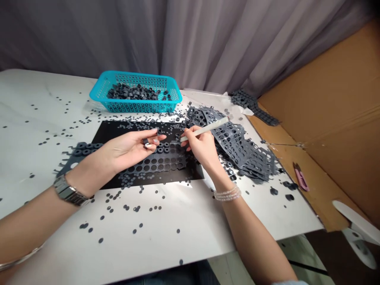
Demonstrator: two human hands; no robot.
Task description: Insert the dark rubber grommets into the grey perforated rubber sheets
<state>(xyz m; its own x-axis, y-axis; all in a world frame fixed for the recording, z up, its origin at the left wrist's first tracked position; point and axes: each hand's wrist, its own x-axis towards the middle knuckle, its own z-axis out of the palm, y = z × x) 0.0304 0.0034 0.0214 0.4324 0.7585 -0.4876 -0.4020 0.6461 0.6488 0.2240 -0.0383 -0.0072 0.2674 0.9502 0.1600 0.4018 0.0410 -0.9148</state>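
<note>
My left hand [130,148] is over the dark perforated rubber sheet [166,163], its fingers curled. A small black rubber ring [159,132] is pinched at its fingertips, and another dark piece [145,141] shows between the fingers. My right hand [200,142] grips a pale, slim stick [210,127] like a pen, its lower tip near the sheet's upper right edge. Rows of raised rings [86,149] remain on the sheet's left part; open holes show toward the right. Beneath lies a black mat [114,183].
Behind the mat stands a turquoise basket [135,106] holding many small black rubber pieces [133,92]. Punched sheets [234,138] are heaped at right. Small dark discs [101,240] litter the white table [154,245]. Pink-handled snips [301,178] lie on cardboard [335,158] at the right edge.
</note>
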